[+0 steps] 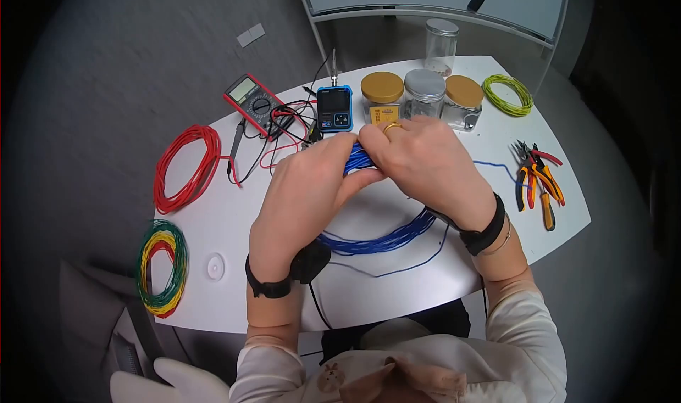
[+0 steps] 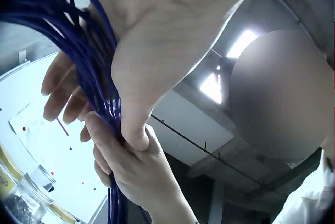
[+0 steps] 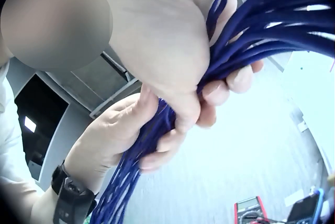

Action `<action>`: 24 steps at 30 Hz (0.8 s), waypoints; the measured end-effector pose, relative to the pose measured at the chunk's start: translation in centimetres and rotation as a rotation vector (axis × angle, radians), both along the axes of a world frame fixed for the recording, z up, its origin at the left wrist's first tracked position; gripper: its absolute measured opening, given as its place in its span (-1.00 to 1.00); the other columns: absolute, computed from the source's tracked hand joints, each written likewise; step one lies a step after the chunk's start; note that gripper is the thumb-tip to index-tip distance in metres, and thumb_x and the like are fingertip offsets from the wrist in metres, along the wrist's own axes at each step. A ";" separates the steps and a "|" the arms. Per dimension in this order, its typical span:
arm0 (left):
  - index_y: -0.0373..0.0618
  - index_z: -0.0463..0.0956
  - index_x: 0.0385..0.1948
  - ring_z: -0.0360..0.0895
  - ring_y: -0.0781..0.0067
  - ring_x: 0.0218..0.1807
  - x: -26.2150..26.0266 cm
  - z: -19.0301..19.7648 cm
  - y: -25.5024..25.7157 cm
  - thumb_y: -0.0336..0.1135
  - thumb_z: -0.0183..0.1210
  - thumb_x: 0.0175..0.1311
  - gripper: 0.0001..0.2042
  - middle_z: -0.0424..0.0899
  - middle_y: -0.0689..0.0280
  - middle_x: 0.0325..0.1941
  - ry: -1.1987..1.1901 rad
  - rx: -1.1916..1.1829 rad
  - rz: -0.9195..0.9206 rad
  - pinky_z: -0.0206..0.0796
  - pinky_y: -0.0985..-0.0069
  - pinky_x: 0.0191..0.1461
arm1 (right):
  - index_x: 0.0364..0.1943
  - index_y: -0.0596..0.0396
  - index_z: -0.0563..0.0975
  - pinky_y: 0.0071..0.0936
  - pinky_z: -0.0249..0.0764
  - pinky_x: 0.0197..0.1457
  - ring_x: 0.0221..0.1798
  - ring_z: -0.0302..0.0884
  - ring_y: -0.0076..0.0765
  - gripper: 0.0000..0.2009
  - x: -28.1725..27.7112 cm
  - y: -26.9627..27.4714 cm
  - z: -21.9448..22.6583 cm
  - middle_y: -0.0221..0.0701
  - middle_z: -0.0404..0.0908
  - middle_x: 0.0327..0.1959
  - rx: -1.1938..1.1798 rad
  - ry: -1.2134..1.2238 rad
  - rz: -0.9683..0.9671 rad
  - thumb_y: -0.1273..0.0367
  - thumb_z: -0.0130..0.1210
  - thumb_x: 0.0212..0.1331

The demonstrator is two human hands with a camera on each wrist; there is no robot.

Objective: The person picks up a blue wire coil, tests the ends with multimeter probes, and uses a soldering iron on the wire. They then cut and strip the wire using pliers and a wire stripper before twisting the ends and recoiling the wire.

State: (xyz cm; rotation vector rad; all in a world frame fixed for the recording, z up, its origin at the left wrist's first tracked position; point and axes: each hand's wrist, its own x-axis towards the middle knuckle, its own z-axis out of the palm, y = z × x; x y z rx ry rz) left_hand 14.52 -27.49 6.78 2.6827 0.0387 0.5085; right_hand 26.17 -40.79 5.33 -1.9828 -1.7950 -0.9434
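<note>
Both hands hold a coil of blue wire [image 1: 383, 244] raised over the table. In the head view, my left hand [image 1: 305, 190] and right hand [image 1: 434, 163] meet at its far side, with a short stretch of strands showing between them. Seen from the left wrist, the left thumb lies along the blue strands [image 2: 97, 67] and the right hand [image 2: 138, 177] grips them just beyond. The right wrist view has the right hand [image 3: 167, 41] curled round the bundle, with the left hand [image 3: 123, 130] gripping it alongside. Loose blue wire trails to the right and front.
Left lie a red wire coil [image 1: 164, 183], a multicoloured coil [image 1: 145, 282] and a white disc [image 1: 215, 267]. Behind stand a multimeter [image 1: 261, 105] with leads, a blue tester [image 1: 334, 109] and lidded jars [image 1: 424, 87]. A yellow-green coil [image 1: 525, 102] and pliers [image 1: 543, 176] lie right.
</note>
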 end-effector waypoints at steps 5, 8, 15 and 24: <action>-0.24 0.44 -0.41 0.48 0.13 -0.57 0.9 -0.6 1.0 -0.16 0.17 0.17 -0.72 0.52 0.11 -0.59 -0.136 -0.011 0.003 0.26 0.40 -0.48 | -0.49 0.07 0.38 -0.36 0.40 -0.34 -0.43 0.51 -0.25 -0.70 0.8 -1.3 1.3 -0.38 0.46 -0.60 0.098 0.047 -0.003 0.20 0.22 -0.13; -0.27 0.39 -0.50 0.48 0.10 -0.56 0.6 -0.1 2.7 -0.14 0.15 0.19 -0.68 0.51 0.08 -0.61 -0.207 -0.040 0.197 0.27 0.36 -0.48 | -0.49 0.07 0.43 -0.35 0.37 -0.34 -0.45 0.46 -0.21 -0.74 2.2 -3.4 2.6 -0.38 0.46 -0.59 0.235 -0.035 -0.124 0.22 0.22 -0.10; -0.26 0.40 -0.52 0.39 0.20 -0.64 0.5 0.0 3.4 -0.11 0.13 0.20 -0.66 0.45 0.13 -0.68 -0.224 -0.032 0.297 0.20 0.39 -0.53 | -0.50 0.06 0.47 -0.38 0.45 -0.25 -0.49 0.49 -0.27 -0.91 4.3 -4.6 2.5 -0.37 0.50 -0.63 0.264 -0.094 -0.291 0.41 0.16 -0.03; -0.22 0.43 -0.52 0.42 0.18 -0.61 0.6 -0.7 3.1 -0.11 0.20 0.11 -0.68 0.47 0.12 -0.64 -0.112 0.061 -0.026 0.21 0.41 -0.52 | -0.44 0.03 0.58 -0.38 0.52 -0.08 -0.48 0.55 -0.44 -0.89 4.4 -7.2 4.5 -0.48 0.59 -0.57 0.467 -0.368 -0.231 0.42 0.25 -0.11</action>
